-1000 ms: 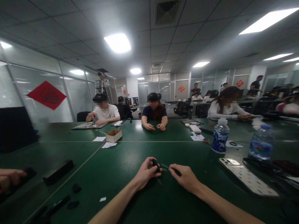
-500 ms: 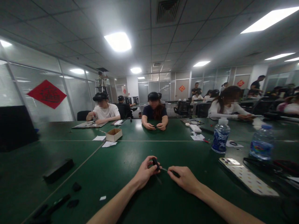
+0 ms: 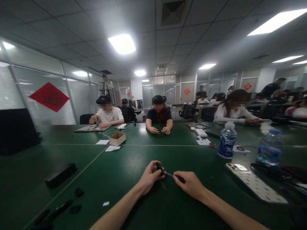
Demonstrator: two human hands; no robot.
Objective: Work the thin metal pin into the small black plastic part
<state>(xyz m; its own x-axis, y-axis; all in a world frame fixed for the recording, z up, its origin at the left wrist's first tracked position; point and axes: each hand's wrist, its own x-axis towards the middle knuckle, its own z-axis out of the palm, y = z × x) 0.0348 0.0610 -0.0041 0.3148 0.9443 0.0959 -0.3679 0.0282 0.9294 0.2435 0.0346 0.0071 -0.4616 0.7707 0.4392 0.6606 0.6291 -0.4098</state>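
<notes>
My left hand (image 3: 149,179) is closed around a small black piece (image 3: 160,168), held tilted between thumb and fingers above the green table. In my right hand (image 3: 190,184) is a screwdriver (image 3: 169,174) with a thin metal shaft and a dark handle, mostly covered by the fingers. Its shaft points left and reaches the lower right side of the black piece. Whether the tip sits in a screw is too small to tell.
Loose black parts (image 3: 60,209) and a black block (image 3: 60,175) lie to the left, near a white scrap (image 3: 106,203). A phone (image 3: 255,182) and two bottles (image 3: 226,140) stand to the right. Ahead is an open box (image 3: 117,139); co-workers sit across the table.
Both hands keep nearly the same pose, the screwdriver still against the black piece. The whole view has shifted very slightly. In the background at right, a standing person now leans forward.
</notes>
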